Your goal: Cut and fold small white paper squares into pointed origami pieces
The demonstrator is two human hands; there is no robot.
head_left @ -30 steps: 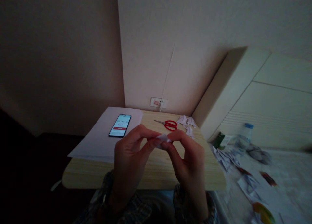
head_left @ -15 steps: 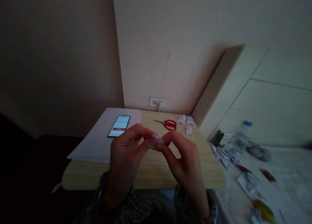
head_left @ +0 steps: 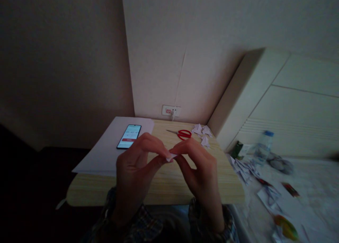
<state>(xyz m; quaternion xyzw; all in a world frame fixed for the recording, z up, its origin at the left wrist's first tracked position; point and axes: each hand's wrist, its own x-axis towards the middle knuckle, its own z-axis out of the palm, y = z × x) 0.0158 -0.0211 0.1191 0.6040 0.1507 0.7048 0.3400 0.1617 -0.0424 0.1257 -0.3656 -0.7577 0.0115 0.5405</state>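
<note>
A small folded piece of white paper (head_left: 171, 156) is pinched between my two hands, above the front half of the wooden tabletop (head_left: 169, 190). My left hand (head_left: 140, 162) grips its left end between thumb and forefinger. On the other end, my right hand (head_left: 200, 163) closes thumb and forefinger the same way. Fingertips cover most of the paper, so its full shape is hidden. Just beyond the right hand lie red-handled scissors (head_left: 184, 134), blades pointing left. Three folded paper pieces (head_left: 204, 141) rest at the tabletop's back right.
On the left, a stack of white paper (head_left: 97, 155) carries a lit phone (head_left: 129, 137). A wall socket (head_left: 171, 110) with a plug sits behind. To the right, a bed (head_left: 312, 172) holds a plastic bottle (head_left: 263, 149) and several folded papers (head_left: 245, 169).
Both hands have turned the paper piece slightly, so it shows flatter and narrower between the fingertips. My left forefinger has come down further over it. The other things lie where they were.
</note>
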